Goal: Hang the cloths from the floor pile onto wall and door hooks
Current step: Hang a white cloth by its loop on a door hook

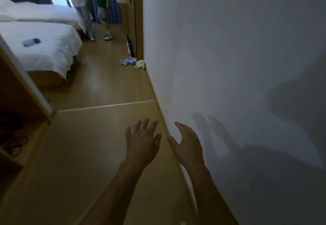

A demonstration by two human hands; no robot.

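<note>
both hands reach forward at the lower centre of the frame, empty, fingers spread and relaxed: the left hand (142,142) over the tan floor (98,154), the right hand (189,145) just beside the white wall (229,57) filling the right half. the cloths (133,62), a small blue and pale yellow pile, lie on the floor at centre, well ahead of the hands, against the wall's corner. to do this step well, it seems best to walk up the corridor, crouch, and lift one cloth. open floor runs straight to the pile; a bed (38,48) edges the left side, a wooden cabinet (21,92) juts in at far left, and two people's legs (98,22) stand beyond. no hooks are visible.
</note>
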